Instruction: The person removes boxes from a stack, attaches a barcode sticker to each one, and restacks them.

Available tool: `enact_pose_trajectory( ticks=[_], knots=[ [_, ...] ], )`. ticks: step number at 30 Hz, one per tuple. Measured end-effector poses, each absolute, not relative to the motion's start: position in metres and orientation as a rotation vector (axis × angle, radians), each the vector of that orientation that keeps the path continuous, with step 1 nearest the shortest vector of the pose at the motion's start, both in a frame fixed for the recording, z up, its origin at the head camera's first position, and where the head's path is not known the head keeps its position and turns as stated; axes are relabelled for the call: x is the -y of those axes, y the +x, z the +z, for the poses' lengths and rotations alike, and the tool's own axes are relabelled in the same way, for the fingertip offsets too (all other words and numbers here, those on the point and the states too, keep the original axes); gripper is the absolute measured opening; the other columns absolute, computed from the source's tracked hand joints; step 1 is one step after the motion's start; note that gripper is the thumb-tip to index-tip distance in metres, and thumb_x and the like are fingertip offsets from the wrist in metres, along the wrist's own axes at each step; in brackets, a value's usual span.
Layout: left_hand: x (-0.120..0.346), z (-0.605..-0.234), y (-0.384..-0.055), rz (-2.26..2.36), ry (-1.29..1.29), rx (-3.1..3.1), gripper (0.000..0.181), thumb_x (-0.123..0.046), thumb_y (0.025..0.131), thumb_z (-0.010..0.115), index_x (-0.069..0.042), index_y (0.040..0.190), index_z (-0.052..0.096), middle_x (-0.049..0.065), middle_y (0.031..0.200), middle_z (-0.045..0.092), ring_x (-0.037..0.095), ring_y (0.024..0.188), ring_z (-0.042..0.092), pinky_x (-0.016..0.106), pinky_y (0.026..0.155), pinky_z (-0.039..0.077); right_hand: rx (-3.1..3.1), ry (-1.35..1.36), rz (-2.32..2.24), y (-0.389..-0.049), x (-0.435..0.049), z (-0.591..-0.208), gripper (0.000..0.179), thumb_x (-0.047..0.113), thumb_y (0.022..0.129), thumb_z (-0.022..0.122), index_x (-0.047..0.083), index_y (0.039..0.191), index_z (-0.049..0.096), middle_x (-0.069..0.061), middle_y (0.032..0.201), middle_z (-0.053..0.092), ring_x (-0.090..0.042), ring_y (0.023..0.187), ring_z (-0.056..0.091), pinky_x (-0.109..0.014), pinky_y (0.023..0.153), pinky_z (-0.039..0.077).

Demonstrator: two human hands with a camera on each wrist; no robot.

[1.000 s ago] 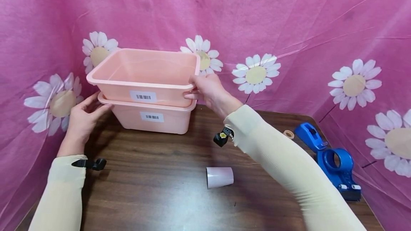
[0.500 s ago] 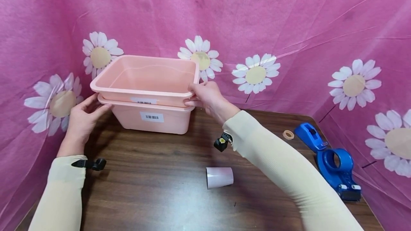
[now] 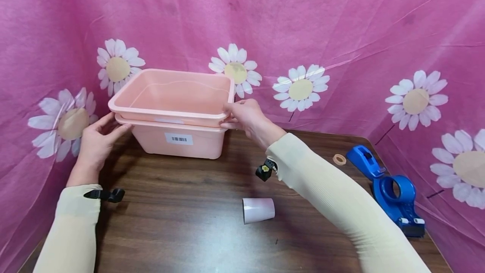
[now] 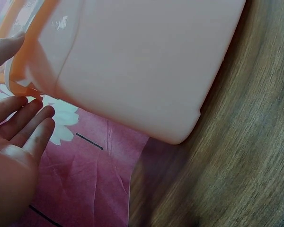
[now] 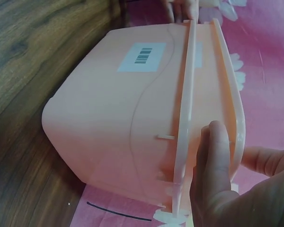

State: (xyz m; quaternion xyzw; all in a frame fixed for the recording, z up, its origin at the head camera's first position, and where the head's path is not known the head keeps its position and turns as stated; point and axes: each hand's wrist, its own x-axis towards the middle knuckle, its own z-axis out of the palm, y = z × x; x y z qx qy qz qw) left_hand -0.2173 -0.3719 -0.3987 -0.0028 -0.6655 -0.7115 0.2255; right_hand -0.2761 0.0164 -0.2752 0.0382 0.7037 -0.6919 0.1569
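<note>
Two pink plastic bins are stacked on the brown table (image 3: 170, 214) in the head view. The upper bin (image 3: 182, 94) sits nested inside the lower bin (image 3: 206, 142), its rim a little above the lower rim. My right hand (image 3: 250, 119) pinches the upper bin's rim at the right end, thumb on top and fingers beneath. At the lower bin's left end, my left hand (image 3: 96, 146) holds the rim between thumb and fingers; the left wrist view shows this hand (image 4: 16, 156) from its palm side. A barcode label (image 3: 179, 139) is on the lower bin's front.
A white cup (image 3: 259, 210) lies on its side mid-table. On the right are a tan tape ring (image 3: 339, 159), a small blue tape dispenser (image 3: 364, 161) and a larger blue tape dispenser (image 3: 399, 205). A pink flowered cloth (image 3: 341, 20) hangs behind and around the table.
The upper bin has sunk deeper into the lower bin, its label now mostly hidden behind the lower rim. My right hand has gone down with it; my left hand has stayed in place.
</note>
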Motion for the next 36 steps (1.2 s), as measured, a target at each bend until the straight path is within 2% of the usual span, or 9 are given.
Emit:
enact_pose_trajectory(
  ticks=[5,12,24,36],
  knots=[
    [0.3718,-0.3994,-0.2182,-1.951,-0.017,1.843,0.067,0.006,0.098,0.081,0.005,0.16,0.055,-0.023,0.111,0.082,-0.009,0.104,0.074,0.004,0.087,0.058,-2.036,0.108,-1.942,-0.2769,-0.02,-0.2771,0.007,0.002,0.102,0.067,-0.003,0.104,0.071,-0.011,0.083,0.072,-0.014,0.065,0.077,-0.028,0.073,0.07],
    [0.3707,-0.3993,-0.2176,-1.918,-0.02,1.877,0.066,0.003,0.098,0.082,0.004,0.159,0.058,-0.024,0.112,0.081,-0.009,0.105,0.074,0.003,0.088,0.057,-2.046,0.107,-1.924,-0.2771,-0.0219,-0.2794,0.027,0.001,0.102,0.068,-0.012,0.125,0.072,-0.01,0.084,0.072,-0.015,0.068,0.077,-0.028,0.072,0.07],
    [0.3729,-0.3998,-0.217,-1.894,0.025,1.917,0.069,-0.002,0.098,0.084,0.004,0.16,0.056,-0.027,0.113,0.079,-0.011,0.106,0.071,0.002,0.089,0.055,-2.008,0.114,-1.943,-0.2759,-0.0233,-0.2813,0.02,-0.001,0.102,0.068,-0.009,0.121,0.071,-0.011,0.079,0.076,-0.014,0.065,0.077,-0.026,0.072,0.069],
    [0.3733,-0.4002,-0.2164,-1.895,0.025,1.917,0.065,-0.001,0.098,0.083,0.002,0.159,0.059,-0.026,0.11,0.081,-0.01,0.103,0.073,0.002,0.089,0.055,-1.95,0.109,-1.95,-0.2756,-0.0255,-0.283,0.031,-0.005,0.102,0.067,-0.014,0.132,0.066,-0.013,0.075,0.076,-0.014,0.061,0.077,-0.026,0.068,0.069]
  ],
)
